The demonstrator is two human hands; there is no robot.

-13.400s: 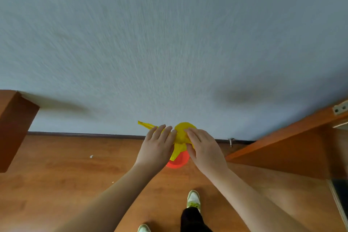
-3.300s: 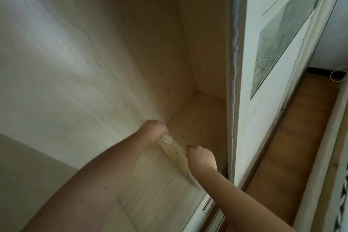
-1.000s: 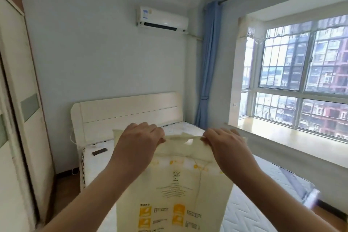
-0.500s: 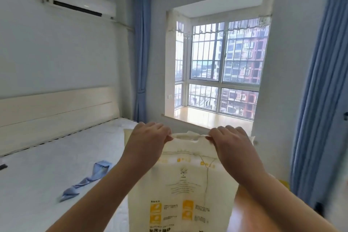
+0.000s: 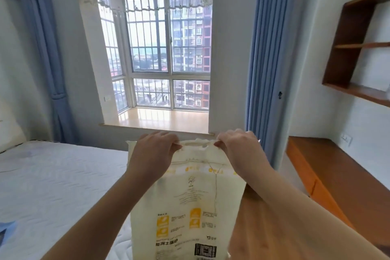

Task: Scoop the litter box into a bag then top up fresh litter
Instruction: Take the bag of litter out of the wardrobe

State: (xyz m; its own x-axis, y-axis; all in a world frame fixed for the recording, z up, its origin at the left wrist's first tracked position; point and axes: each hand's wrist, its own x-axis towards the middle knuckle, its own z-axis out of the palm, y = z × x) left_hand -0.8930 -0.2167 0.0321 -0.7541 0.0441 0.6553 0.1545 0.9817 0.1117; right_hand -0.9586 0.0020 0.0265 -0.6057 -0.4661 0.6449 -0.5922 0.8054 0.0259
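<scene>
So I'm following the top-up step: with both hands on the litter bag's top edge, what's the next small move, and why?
Probably carry the litter bag on toward the litter box, keeping it upright. The left hand and right hand pinch its top edge either side of the handle cutout, it hangs in the air, and no litter box is in view, only the bed and window sill.

Cream litter bag (image 5: pixel 187 207), yellow squares; blue curtains (image 5: pixel 263 59); white mattress (image 5: pixel 52 186).
</scene>
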